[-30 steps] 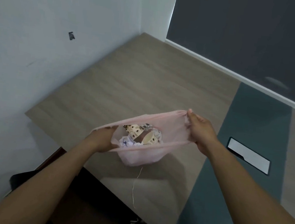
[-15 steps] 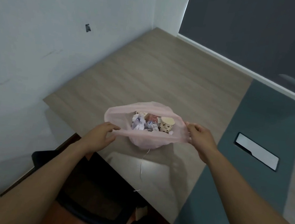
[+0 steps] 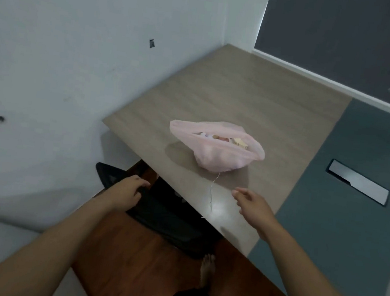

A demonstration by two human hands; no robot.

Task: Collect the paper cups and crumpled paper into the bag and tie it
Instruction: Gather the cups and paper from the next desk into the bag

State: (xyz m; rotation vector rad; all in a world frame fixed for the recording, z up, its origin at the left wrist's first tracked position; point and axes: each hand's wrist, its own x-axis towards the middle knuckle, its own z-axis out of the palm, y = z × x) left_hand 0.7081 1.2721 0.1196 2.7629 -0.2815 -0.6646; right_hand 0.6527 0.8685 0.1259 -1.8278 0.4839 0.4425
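While the thin pink plastic bag (image 3: 216, 147) sits alone on the wood surface (image 3: 254, 110), its mouth gapes and shows paper cups (image 3: 238, 142) inside. Both the left hand (image 3: 127, 192) and right hand (image 3: 254, 204) hang near it with empty, loose grips.

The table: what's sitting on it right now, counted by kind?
Pink bag, mouth open, cups and paper inside too hidden to count: 1
Thin string lying in front of the bag: 1
Silver plate set in the table's teal strip: 1
Total: 3
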